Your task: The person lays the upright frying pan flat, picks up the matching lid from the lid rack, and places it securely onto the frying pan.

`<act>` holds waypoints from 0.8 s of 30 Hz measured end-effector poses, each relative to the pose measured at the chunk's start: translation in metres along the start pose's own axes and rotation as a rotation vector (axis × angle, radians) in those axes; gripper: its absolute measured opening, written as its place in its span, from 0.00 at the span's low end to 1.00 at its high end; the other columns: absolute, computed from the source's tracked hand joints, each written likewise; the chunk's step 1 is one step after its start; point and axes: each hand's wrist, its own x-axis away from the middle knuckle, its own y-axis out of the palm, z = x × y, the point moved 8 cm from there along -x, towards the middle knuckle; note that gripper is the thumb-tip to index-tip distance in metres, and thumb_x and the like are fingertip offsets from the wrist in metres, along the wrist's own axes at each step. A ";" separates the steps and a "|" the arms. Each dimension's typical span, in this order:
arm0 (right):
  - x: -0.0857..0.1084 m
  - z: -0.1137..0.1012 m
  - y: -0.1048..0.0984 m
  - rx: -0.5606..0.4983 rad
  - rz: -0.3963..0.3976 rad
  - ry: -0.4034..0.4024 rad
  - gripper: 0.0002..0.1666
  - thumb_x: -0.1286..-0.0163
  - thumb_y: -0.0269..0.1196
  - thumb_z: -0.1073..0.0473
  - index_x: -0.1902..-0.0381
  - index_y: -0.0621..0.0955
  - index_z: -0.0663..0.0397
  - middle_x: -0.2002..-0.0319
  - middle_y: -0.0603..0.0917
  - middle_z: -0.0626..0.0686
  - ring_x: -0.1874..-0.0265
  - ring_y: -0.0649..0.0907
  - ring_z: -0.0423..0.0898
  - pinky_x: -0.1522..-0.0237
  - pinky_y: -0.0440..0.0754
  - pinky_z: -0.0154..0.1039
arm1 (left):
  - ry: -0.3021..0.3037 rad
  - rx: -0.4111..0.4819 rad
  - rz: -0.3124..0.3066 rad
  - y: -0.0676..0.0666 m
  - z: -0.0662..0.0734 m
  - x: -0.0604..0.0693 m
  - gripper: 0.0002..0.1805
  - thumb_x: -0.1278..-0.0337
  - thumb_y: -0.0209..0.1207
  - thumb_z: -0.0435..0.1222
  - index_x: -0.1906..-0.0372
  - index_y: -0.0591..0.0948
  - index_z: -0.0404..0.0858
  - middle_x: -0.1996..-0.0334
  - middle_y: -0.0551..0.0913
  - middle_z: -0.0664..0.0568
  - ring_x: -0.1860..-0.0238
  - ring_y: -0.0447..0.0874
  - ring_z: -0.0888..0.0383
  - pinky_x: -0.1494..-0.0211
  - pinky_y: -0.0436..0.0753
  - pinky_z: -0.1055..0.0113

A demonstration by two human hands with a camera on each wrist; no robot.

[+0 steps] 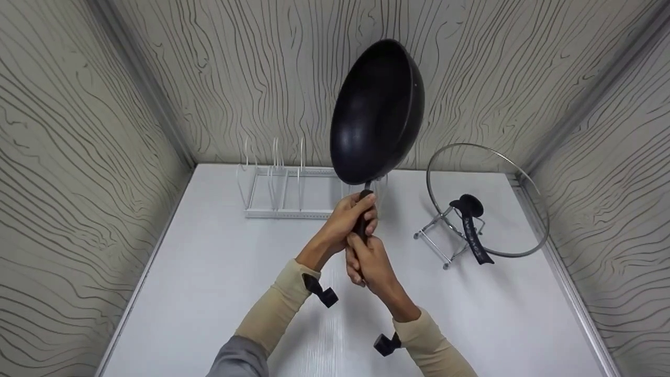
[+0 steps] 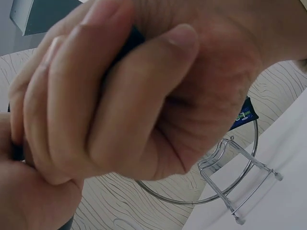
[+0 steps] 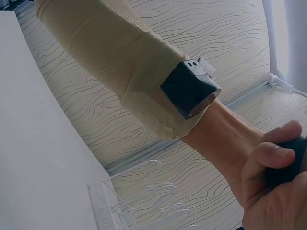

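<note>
A deep black wok [image 1: 374,115] is held up in the head view, tilted, its dark inside turned to the left. My left hand [image 1: 349,217] grips the upper part of its black handle [image 1: 362,224], thumb laid along it. Just below, my right hand [image 1: 369,259] curls round the lower end of the same handle. The two hands touch. Most of the handle is hidden by fingers. In the left wrist view, curled fingers fill much of the picture and hide the wok.
Behind the wok on the white table [image 1: 220,293] stands a white wire rack [image 1: 288,213] with upright loops. To the right, a clear lid [image 1: 510,214] with a metal rim and black handle [image 1: 472,238] leans upright in a wire stand [image 1: 433,247]. Wood-patterned walls [image 1: 209,78] enclose the table.
</note>
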 end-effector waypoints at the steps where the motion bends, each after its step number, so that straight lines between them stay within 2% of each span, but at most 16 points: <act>1: 0.000 0.000 0.001 -0.013 -0.008 -0.001 0.31 0.15 0.51 0.53 0.84 0.67 0.53 0.91 0.69 0.44 0.96 0.69 0.37 0.92 0.66 0.32 | 0.001 0.007 -0.003 0.000 0.000 0.000 0.13 0.16 0.53 0.44 0.59 0.70 0.41 0.77 0.73 0.61 0.80 0.77 0.65 0.74 0.77 0.74; 12: 0.003 0.002 0.010 -0.085 -0.139 -0.028 0.31 0.13 0.48 0.52 0.83 0.69 0.49 0.89 0.70 0.40 0.94 0.72 0.35 0.90 0.70 0.30 | -0.006 0.057 -0.027 -0.001 -0.002 0.002 0.17 0.18 0.53 0.41 0.71 0.72 0.44 0.81 0.73 0.62 0.82 0.80 0.65 0.75 0.79 0.74; 15: 0.004 0.003 0.013 -0.095 -0.171 -0.036 0.31 0.13 0.48 0.51 0.82 0.68 0.51 0.89 0.70 0.39 0.94 0.73 0.35 0.90 0.70 0.30 | -0.007 0.042 -0.041 0.000 -0.001 0.004 0.17 0.20 0.54 0.39 0.72 0.71 0.44 0.83 0.73 0.61 0.85 0.78 0.66 0.79 0.77 0.74; 20: 0.004 0.003 0.016 -0.109 -0.211 -0.058 0.33 0.12 0.46 0.53 0.80 0.61 0.65 0.88 0.70 0.39 0.93 0.73 0.34 0.89 0.71 0.29 | -0.001 -0.008 -0.028 0.000 -0.001 0.006 0.16 0.21 0.53 0.36 0.71 0.69 0.43 0.86 0.72 0.61 0.89 0.75 0.67 0.83 0.72 0.75; 24: 0.004 0.004 0.017 -0.126 -0.237 -0.058 0.31 0.13 0.47 0.55 0.82 0.64 0.59 0.88 0.70 0.39 0.93 0.73 0.34 0.88 0.71 0.29 | 0.002 -0.049 0.004 -0.003 -0.001 0.008 0.12 0.22 0.53 0.35 0.68 0.68 0.42 0.86 0.72 0.61 0.89 0.75 0.67 0.83 0.72 0.75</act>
